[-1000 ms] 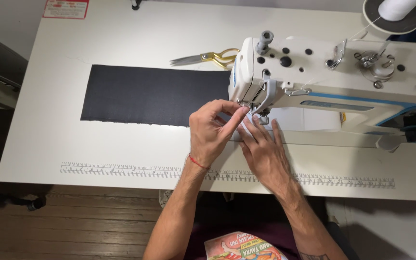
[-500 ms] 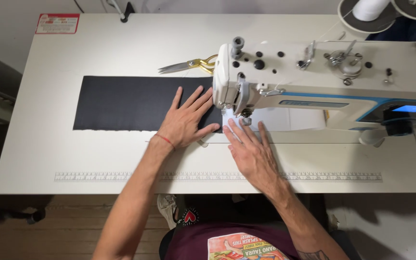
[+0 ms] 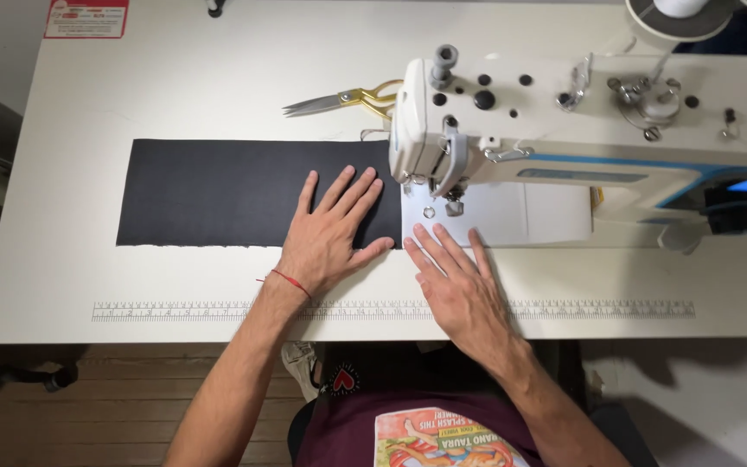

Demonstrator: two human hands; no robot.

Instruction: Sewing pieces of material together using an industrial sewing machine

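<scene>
White sewing table (image 3: 218, 78) fills the head view, wood floor below. One black fabric strip (image 3: 209, 192) lies flat, running under one white sewing machine (image 3: 564, 121). Left hand (image 3: 330, 233) spread flat, pressing the fabric's right end, gripping nothing. Right hand (image 3: 456, 281) flat on the table just below the needle area, fingers extended, holding nothing. One pair of gold-handled scissors (image 3: 347, 98) behind the fabric.

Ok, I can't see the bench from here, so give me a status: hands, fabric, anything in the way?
Left hand flat on black rectangular fabric strip. Right hand flat on white table before white sewing machine. Gold-handled scissors lie behind, apart.
</scene>
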